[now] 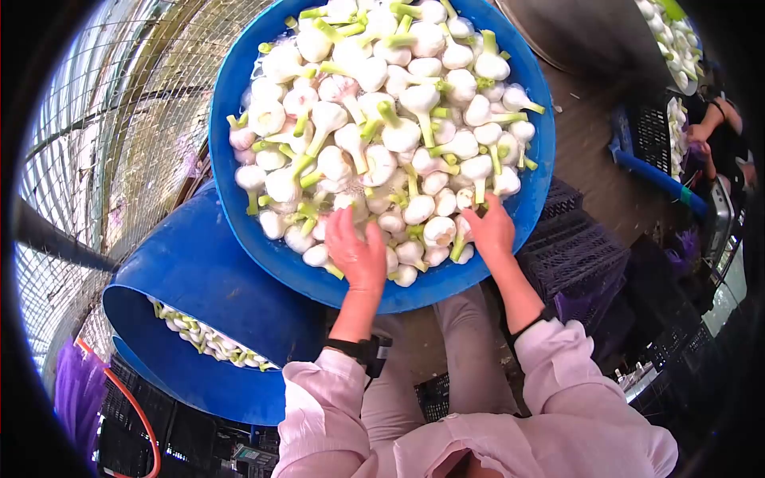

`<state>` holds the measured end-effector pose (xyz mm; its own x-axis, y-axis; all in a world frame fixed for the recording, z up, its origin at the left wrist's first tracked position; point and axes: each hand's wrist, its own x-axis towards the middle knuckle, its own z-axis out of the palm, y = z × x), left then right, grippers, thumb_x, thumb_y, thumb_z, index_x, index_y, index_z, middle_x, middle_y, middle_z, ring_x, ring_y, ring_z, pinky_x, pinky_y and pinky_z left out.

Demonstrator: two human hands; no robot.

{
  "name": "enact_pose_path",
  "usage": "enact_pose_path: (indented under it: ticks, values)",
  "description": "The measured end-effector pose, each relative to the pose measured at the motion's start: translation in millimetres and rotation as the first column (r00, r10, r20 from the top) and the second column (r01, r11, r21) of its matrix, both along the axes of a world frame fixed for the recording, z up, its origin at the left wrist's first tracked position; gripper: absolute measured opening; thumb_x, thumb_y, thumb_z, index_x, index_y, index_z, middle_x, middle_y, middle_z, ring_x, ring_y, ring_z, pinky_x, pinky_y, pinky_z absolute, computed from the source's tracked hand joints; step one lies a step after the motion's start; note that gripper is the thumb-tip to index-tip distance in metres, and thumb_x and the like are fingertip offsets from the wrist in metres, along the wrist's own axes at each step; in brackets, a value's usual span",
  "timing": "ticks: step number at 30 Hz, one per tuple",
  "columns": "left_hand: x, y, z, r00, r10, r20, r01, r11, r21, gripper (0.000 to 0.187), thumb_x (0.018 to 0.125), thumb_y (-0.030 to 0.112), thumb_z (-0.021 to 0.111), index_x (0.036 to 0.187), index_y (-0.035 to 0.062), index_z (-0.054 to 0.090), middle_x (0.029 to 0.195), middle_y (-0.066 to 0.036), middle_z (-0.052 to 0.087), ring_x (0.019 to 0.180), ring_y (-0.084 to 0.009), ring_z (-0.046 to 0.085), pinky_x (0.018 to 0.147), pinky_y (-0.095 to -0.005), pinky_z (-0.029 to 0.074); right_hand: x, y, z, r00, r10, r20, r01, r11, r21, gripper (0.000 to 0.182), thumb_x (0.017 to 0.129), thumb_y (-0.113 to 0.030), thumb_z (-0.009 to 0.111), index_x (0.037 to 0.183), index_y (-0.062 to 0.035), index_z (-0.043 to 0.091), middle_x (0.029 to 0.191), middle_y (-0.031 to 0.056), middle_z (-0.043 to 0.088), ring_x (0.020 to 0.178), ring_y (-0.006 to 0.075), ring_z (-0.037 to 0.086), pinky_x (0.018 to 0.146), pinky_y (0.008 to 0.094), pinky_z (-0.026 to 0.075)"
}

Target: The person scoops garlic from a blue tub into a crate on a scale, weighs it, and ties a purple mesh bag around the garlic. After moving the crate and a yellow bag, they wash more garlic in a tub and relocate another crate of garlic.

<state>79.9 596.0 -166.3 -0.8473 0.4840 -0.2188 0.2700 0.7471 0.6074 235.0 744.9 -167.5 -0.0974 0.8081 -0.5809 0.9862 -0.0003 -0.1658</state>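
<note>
From the head camera, a big blue tub filled the upper middle of the frame, heaped with white garlic bulbs whose cut green stems pointed every which way. Both hands worked the near edge of that heap, at about 6 o'clock on the tub.

The left hand lay palm down on the bulbs, fingers spread and pointing toward 12 o'clock; whether it gripped a bulb underneath could not be told. The right hand sat a little farther in, at about 5 o'clock on the tub, its fingers curled down among the bulbs, though a firm hold on any one bulb did not show. A bulb lay between the two hands, just beside the right hand and nearer to it than to the left.

A second blue tub stood at 8 o'clock from the first, partly under it. Another person's hand showed at 3 o'clock, well apart.
</note>
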Motion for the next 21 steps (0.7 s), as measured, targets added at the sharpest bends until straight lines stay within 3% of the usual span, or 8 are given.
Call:
enact_pose_path:
  ticks: [2,5,8,11,15,16,17,21]
  values:
    - [18.2,17.3,7.3,0.996,-0.081,-0.048,0.085,0.992,0.089,0.038,0.067,0.007,0.059,0.103,0.0013,0.049,0.101,-0.017,0.050,0.095,-0.0330,0.046,0.084,-0.0405,0.036,-24.0,-2.2,-12.6,0.993,-0.016,0.115,0.013,0.999,0.031,0.058,0.063,-0.031,0.067,0.111,-0.0088,0.043,0.096,0.0180,0.056,0.086,0.0349,0.055,0.073,0.0416,0.043]
    - [36.9,34.5,7.6,0.993,-0.093,0.078,0.077,0.980,0.183,0.037,0.067,0.006,0.059,0.103,0.0040,0.050,0.094,-0.015,0.052,0.087,-0.0294,0.051,0.076,-0.0375,0.042,-17.8,8.6,-35.7,0.995,-0.101,-0.012,0.100,0.991,-0.084,0.058,0.061,-0.032,0.068,0.109,-0.0075,0.044,0.095,0.0172,0.057,0.087,0.0344,0.055,0.074,0.0414,0.042]
    - [47.0,47.5,4.8,0.886,-0.027,0.463,-0.099,0.964,0.246,0.034,0.070,0.008,0.057,0.102,0.0023,0.052,0.091,-0.015,0.056,0.079,-0.0256,0.056,0.070,-0.0350,0.046,-12.9,14.6,-42.6,0.993,-0.120,-0.022,0.114,0.976,-0.186,0.058,0.058,-0.030,0.069,0.106,-0.0062,0.046,0.096,0.0164,0.057,0.090,0.0336,0.054,0.076,0.0406,0.042]
    - [55.0,54.0,-15.3,0.765,0.053,0.642,-0.189,0.971,0.145,0.032,0.073,0.011,0.054,0.102,-0.0007,0.052,0.091,-0.017,0.059,0.076,-0.0237,0.059,0.068,-0.0325,0.047,-18.9,18.9,-38.9,0.999,-0.052,0.008,0.052,0.967,-0.249,0.051,0.058,-0.030,0.068,0.099,-0.0063,0.051,0.097,0.0170,0.058,0.093,0.0329,0.053,0.077,0.0414,0.041]
    - [54.6,68.5,-34.9,0.682,0.050,0.729,-0.143,0.987,0.066,0.032,0.077,0.014,0.050,0.104,-0.0020,0.052,0.096,-0.018,0.059,0.083,-0.0242,0.060,0.075,-0.0308,0.045,-17.9,15.2,-48.2,0.998,-0.007,0.058,0.023,0.963,-0.267,0.055,0.055,-0.029,0.071,0.102,-0.0083,0.051,0.097,0.0172,0.058,0.094,0.0323,0.054,0.078,0.0425,0.041]
    - [54.9,69.7,-42.9,0.608,0.014,0.794,-0.134,0.987,0.085,0.033,0.079,0.009,0.048,0.109,-0.0054,0.047,0.104,-0.015,0.055,0.089,-0.0181,0.057,0.076,-0.0255,0.044,-16.0,14.2,-46.1,1.000,0.003,0.008,-0.001,0.968,-0.251,0.056,0.054,-0.029,0.071,0.102,-0.0076,0.049,0.096,0.0177,0.058,0.091,0.0336,0.054,0.077,0.0425,0.042]
    - [56.8,68.0,-47.4,0.606,0.011,0.796,-0.109,0.992,0.069,0.033,0.080,0.009,0.048,0.110,-0.0051,0.047,0.104,-0.015,0.055,0.091,-0.0181,0.056,0.077,-0.0259,0.044,-15.3,13.4,-43.7,0.999,0.015,-0.044,-0.025,0.972,-0.232,0.057,0.054,-0.029,0.071,0.101,-0.0070,0.048,0.095,0.0183,0.058,0.089,0.0350,0.055,0.076,0.0425,0.042]
    - [53.8,69.8,-29.9,0.557,-0.007,0.830,-0.118,0.989,0.088,0.033,0.083,0.014,0.046,0.111,-0.0032,0.047,0.105,-0.013,0.054,0.096,-0.0192,0.052,0.082,-0.0279,0.041,5.3,-0.4,-24.3,0.882,-0.219,-0.417,0.131,0.964,-0.231,0.055,0.055,-0.022,0.072,0.099,-0.0051,0.044,0.085,0.0143,0.058,0.080,0.0263,0.058,0.068,0.0355,0.046]
